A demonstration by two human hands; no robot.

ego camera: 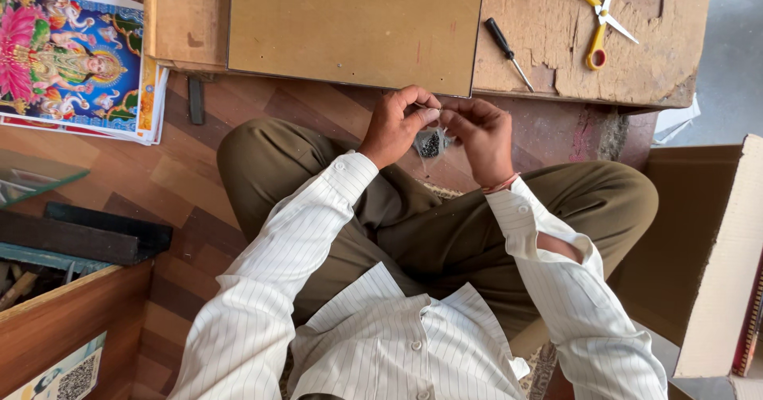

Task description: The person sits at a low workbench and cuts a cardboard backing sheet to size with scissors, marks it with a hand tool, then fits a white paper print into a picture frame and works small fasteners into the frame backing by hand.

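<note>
Both hands, left hand (pixel 395 124) and right hand (pixel 479 133), are pinching a small clear bag (pixel 430 142) shut-fingered; opening it level is best, avoiding spills.

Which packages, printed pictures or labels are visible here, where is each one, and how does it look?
Small clear bag: between left hand and right hand, dark bits inside.
Poster stack: upper left, rectangular, blue and pink.
Square code label: lower left, black-and-white.
Cardboard box: right edge, brown.
</note>
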